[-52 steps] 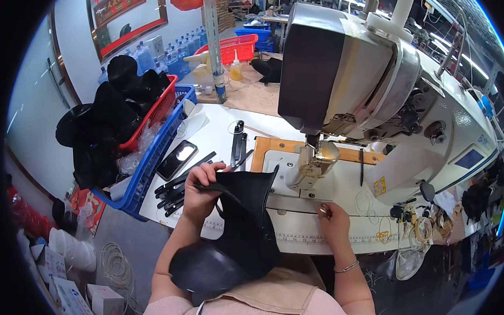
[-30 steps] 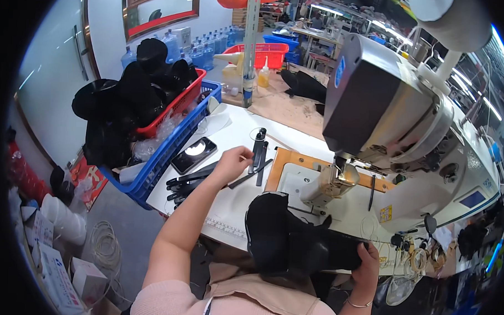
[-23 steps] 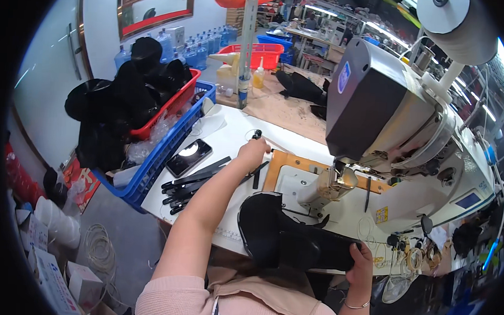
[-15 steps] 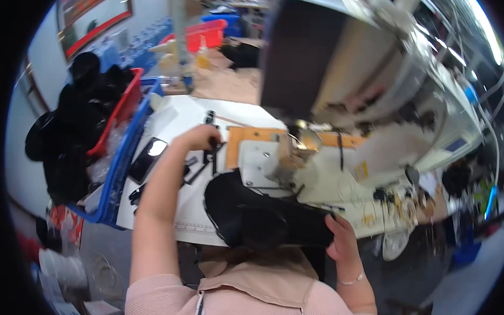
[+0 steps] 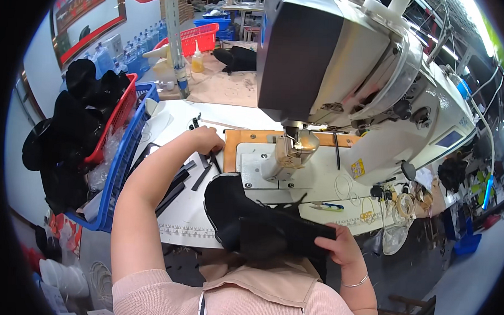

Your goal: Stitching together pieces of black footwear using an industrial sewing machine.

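My right hand (image 5: 339, 248) grips a black boot upper (image 5: 255, 221) at its right end, holding it low at the front edge of the white sewing table (image 5: 188, 224). My left hand (image 5: 205, 139) reaches across the table and rests, fingers curled, on a black tool (image 5: 196, 124) next to several black strips (image 5: 176, 180). Whether it grasps the tool is unclear. The big grey sewing machine (image 5: 344, 72) stands over the needle area (image 5: 291, 150).
At the left, a blue crate (image 5: 118, 169) and a red basket (image 5: 117, 116) hold piles of black pieces (image 5: 64, 134). A red basket (image 5: 192, 36), a glue bottle (image 5: 197, 61) and water bottles stand at the back. Small tools and rings lie at the table's right.
My left hand let go of the boot upper and reached out to the tool on the table. My right hand brought the upper down to my lap edge.
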